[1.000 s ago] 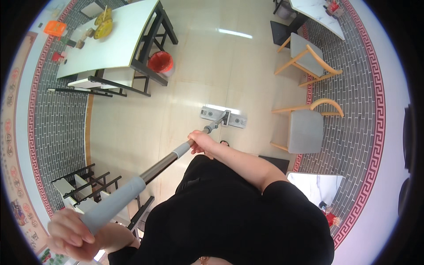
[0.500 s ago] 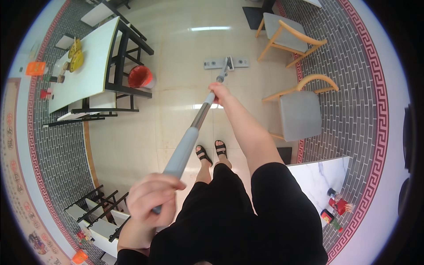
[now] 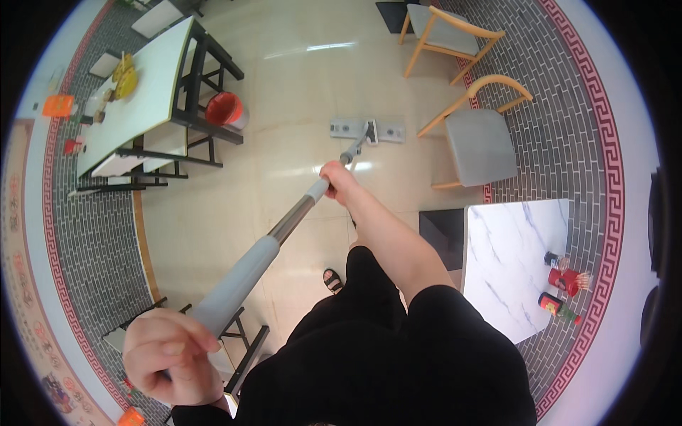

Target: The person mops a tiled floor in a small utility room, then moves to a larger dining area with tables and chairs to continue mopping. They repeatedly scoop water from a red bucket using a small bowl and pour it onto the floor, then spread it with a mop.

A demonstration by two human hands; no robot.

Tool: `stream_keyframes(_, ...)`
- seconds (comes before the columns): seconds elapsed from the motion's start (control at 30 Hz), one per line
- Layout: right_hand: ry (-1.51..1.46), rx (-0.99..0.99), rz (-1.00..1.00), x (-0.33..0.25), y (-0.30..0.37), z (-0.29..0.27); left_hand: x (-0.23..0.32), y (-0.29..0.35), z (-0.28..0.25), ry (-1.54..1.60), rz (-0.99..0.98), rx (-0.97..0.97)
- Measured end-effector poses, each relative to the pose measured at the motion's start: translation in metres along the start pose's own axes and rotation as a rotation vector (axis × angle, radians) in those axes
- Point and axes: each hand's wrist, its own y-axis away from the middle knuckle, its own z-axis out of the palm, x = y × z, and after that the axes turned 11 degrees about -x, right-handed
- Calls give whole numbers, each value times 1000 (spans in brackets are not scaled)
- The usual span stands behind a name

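Observation:
A flat mop with a long grey and silver handle (image 3: 238, 282) slants across the floor ahead of me. My left hand (image 3: 172, 356) is closed around the handle's top end at the lower left. Farther down the pole, my right hand (image 3: 338, 182) grips the lower part of the handle, its arm stretched out. The wide pale mop head (image 3: 346, 130) lies on the shiny beige tile floor (image 3: 284, 92), beyond my right hand. Under my arms, one foot in a black sandal (image 3: 332, 280) shows; the other is mostly hidden behind my right arm.
To the left stands a white table (image 3: 145, 92) with black legs, and a red-lined bucket (image 3: 224, 110) beside it. Two wooden chairs with grey seats (image 3: 480, 148) line the right wall. A marble-patterned table (image 3: 508, 266) holding bottles and a red holder (image 3: 566, 282) is close on my right.
The mop head has come nearer to me. My left hand has moved left and down, and my right hand has drawn nearer. I have stepped forward; more of the marble-patterned table shows.

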Motion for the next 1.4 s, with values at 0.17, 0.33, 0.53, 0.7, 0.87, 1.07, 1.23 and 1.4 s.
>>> stream_keyframes(0.17,-70,-13,50,97,62,66,43,75,-71,41,58,5)
stream_keyframes(0.33,-187,-55,22,136,81,80,61,120,-95,-32,144,-91)
stream_keyframes(0.53,-159,21,-43,101,26,36,34,116,-49,-57,119,-210)
stream_keyframes(0.7,-75,93,-55,22,-50,-28,-40,67,8,57,144,-315)
stream_keyframes(0.87,-52,84,-93,-60,-131,-69,-69,-15,72,-44,126,-411)
stream_keyframes(1.07,-18,108,-151,-98,-138,-84,-82,-70,81,-92,91,-457)
stream_keyframes(1.23,-227,62,-129,-57,-84,5,-39,-87,-8,45,73,-230)
stream_keyframes(1.4,-299,64,-8,-58,-73,11,-34,-66,-52,-37,-51,-409)
